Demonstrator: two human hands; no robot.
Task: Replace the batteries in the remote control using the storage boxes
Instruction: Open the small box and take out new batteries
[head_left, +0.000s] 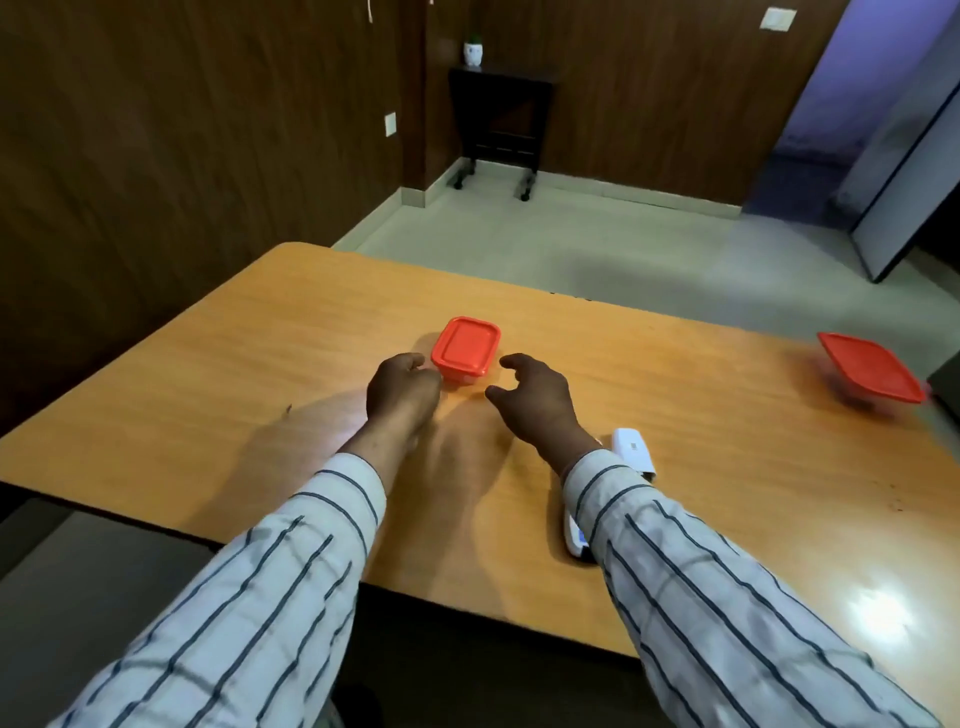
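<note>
While both arms stretch out over the wooden table (260, 364), we've got a small box with a red lid (466, 349) sitting just ahead of the hands, right between them. Our left hand (402, 388) is curled loosely, fingers tucked in, knuckles close against the box's near left corner — whether it actually touches, we can't tell. Our right hand (537, 397) is open, thumb and fingers spread in a claw, just beside the box's right edge and holding nothing. Behind the right wrist lies the white remote (632, 451), partly hidden under the striped sleeve (701, 571), with another white piece (574, 540) peeking out on the sleeve's left side — too covered to say whether it's part of the same remote. Far off to the right of the right hand sits a second red-lidded box (870, 373), blurred, near the table's edge and well apart from everything else.
</note>
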